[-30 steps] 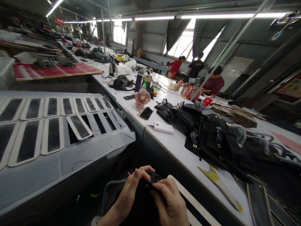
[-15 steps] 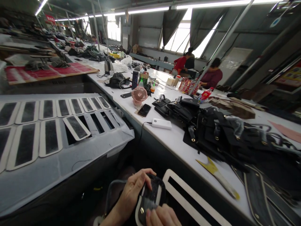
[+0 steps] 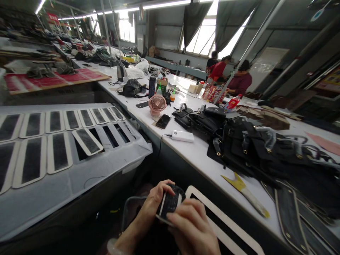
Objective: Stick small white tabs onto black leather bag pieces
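In front of me, below the table edge, I hold a black leather bag piece (image 3: 170, 204) with pale edge strips. My left hand (image 3: 150, 207) is wrapped round its left side, with fingers over the top. At its lower right edge, the fingers of my right hand (image 3: 193, 223) are curled and pinched, covering that corner. A long black panel with a cream border (image 3: 225, 226) leans just right of my hands. The lower part of the held piece is hidden by my right hand.
Cream-bordered black panels (image 3: 60, 152) lie in rows on the left table. On the white table are a pink fan (image 3: 157, 103), a phone (image 3: 163, 121), a white power bank (image 3: 182, 136), a yellow-ended tool (image 3: 245, 193) and black bags (image 3: 239, 145). People (image 3: 240, 79) work at the back right.
My right hand has risen and turned, and the lower flap with the metal fitting is no longer visible. My left hand keeps its hold on the bag piece.
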`<control>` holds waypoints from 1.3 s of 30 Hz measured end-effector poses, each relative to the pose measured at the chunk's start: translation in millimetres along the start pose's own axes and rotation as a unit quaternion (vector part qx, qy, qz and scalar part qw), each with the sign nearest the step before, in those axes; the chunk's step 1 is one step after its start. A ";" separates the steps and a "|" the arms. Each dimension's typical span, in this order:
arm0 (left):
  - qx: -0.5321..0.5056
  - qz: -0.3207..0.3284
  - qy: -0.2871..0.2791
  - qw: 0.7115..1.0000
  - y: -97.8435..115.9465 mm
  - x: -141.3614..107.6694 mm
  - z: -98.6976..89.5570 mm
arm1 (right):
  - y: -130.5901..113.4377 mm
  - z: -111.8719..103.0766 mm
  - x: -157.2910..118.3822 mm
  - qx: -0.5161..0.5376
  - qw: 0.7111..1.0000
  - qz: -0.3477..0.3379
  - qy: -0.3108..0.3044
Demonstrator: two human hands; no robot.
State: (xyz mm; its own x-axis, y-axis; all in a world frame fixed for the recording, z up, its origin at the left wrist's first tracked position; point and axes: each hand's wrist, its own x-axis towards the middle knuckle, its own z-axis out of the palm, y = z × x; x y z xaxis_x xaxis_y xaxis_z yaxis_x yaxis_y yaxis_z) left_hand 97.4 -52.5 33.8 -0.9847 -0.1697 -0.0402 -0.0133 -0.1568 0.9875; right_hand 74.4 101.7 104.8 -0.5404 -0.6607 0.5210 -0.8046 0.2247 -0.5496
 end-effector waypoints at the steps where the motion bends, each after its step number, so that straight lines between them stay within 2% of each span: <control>1: -0.022 -0.009 -0.001 1.000 0.3 -1.3 -0.4 | 8.6 0.3 7.1 0.019 1.000 0.020 0.009; 3: -0.079 -0.030 -0.001 0.996 1.7 -4.0 -1.9 | 22.2 4.9 14.4 0.063 0.994 0.077 0.045; 6: -0.124 -0.043 -0.003 0.991 4.1 -6.6 -3.8 | 33.9 20.1 10.8 0.129 0.971 0.167 0.113; 11: -0.130 -0.050 -0.005 0.990 5.6 -7.6 -2.7 | 43.6 43.0 -3.1 0.180 0.936 0.246 0.177; 15: -0.033 -0.040 0.006 0.999 9.6 -7.9 -4.2 | 47.6 51.0 -6.9 0.176 0.926 0.263 0.205; 18: 0.035 -0.017 -0.013 0.999 11.8 -8.5 -7.5 | 48.4 54.5 -7.1 0.170 0.926 0.262 0.213; 27: 0.031 -0.030 -0.020 0.999 8.7 -11.1 -8.7 | 48.6 59.9 -8.6 0.170 0.931 0.262 0.191; 30: 0.027 -0.027 -0.025 0.999 8.6 -10.7 -9.8 | 47.5 63.5 -7.0 0.186 0.922 0.276 0.197; 32: 0.018 -0.033 -0.030 0.999 6.9 -10.2 -11.2 | 45.7 64.9 -5.6 0.221 0.901 0.299 0.225; 35: -0.011 -0.049 -0.034 0.998 4.4 -10.1 -13.3 | 42.5 62.7 -8.2 0.292 0.842 0.362 0.274; 37: -0.027 -0.068 -0.027 0.997 5.6 -10.3 -14.3 | 40.1 59.9 -15.0 0.326 0.804 0.408 0.284; 39: -0.036 -0.092 -0.009 0.995 9.8 -10.5 -14.6 | 36.8 59.7 -24.2 0.343 0.790 0.429 0.273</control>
State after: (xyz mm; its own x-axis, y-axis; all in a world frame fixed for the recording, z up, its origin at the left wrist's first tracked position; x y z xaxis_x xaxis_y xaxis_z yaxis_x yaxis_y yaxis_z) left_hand 110.2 -66.5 41.7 -0.9697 -0.1142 -0.2158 -0.1817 -0.2526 0.9504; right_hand 72.5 83.2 33.0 -0.9907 -0.0263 -0.1334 0.1358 -0.1424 -0.9805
